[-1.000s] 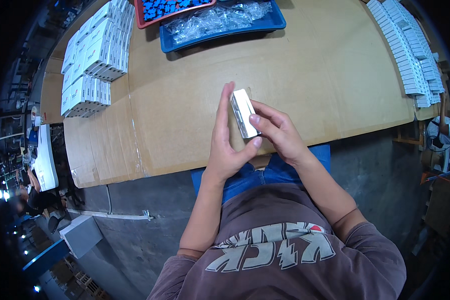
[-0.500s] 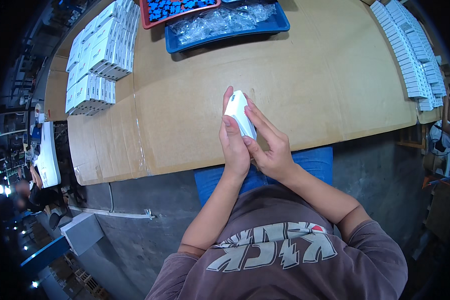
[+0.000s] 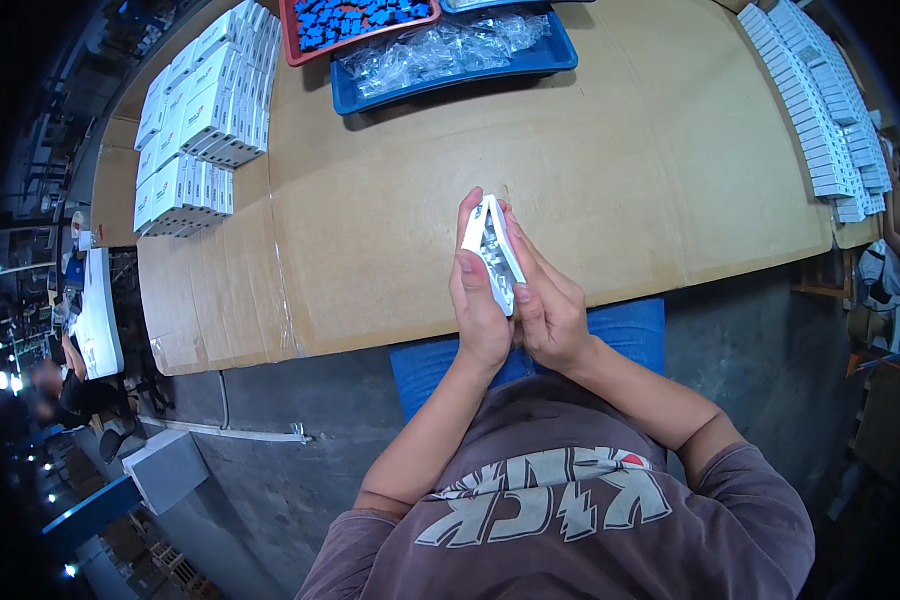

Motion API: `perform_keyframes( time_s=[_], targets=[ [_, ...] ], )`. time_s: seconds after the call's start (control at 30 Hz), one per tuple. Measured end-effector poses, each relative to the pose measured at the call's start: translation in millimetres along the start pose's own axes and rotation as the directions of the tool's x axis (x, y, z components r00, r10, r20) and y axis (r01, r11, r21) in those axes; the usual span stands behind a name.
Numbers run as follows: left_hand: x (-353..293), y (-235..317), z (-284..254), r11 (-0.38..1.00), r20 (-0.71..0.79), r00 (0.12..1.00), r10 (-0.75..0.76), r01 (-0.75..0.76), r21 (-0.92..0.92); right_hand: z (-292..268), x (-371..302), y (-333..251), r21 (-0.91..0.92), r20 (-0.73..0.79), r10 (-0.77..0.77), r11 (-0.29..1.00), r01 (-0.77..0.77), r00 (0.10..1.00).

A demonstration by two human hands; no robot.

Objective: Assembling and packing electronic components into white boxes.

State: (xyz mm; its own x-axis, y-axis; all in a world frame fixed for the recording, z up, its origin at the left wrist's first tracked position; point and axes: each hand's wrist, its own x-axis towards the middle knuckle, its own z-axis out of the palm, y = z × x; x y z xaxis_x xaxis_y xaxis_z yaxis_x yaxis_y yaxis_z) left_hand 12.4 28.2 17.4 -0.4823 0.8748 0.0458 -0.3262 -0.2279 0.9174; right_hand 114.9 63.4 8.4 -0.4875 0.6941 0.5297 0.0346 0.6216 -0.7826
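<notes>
Between my two hands, above the near edge of the table, is a small white box [image 3: 476, 236] with its lid parted from its body. Something clear and shiny, looking like plastic wrap, shows in the gap; its contents are too small to make out. My left hand [image 3: 482, 312] grips the box from the left, thumb on its near side. From the right, my right hand [image 3: 553, 310] holds the other half, its fingers along the outer face and the thumb at the lower edge.
Stacks of white boxes [image 3: 202, 110] stand at the table's left, more white boxes [image 3: 815, 110] at its right. A blue tray [image 3: 450, 92] of clear plastic bags and a red tray [image 3: 292, 45] of small blue parts sit at the far side. Cardboard [image 3: 400, 240] covers the table.
The white box, closed before, now has its lid swung apart, showing the inside. Both hands have shifted slightly to the right and nearer to me.
</notes>
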Motion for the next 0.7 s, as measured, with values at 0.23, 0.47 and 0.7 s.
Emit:
perform_keyframes(
  time_s=[0.23,0.47,0.7],
  targets=[
    [-1.9,-1.3,-5.5,0.983,-0.041,0.998,-0.054,0.046,-0.18,-3.8,1.6,-7.1,0.184,0.079,0.197,0.961,-0.208,0.977],
    [7.0,-7.5,-21.7,0.991,-0.058,0.993,-0.104,0.099,-0.085,-7.5,11.1,6.4,0.316,0.158,0.338,0.873,-0.371,0.928],
    [9.4,-7.8,-26.1,0.975,-0.047,0.981,-0.189,0.182,-0.126,-26.3,20.7,15.0,0.228,0.013,0.476,0.855,-0.466,0.879]
  ],
)
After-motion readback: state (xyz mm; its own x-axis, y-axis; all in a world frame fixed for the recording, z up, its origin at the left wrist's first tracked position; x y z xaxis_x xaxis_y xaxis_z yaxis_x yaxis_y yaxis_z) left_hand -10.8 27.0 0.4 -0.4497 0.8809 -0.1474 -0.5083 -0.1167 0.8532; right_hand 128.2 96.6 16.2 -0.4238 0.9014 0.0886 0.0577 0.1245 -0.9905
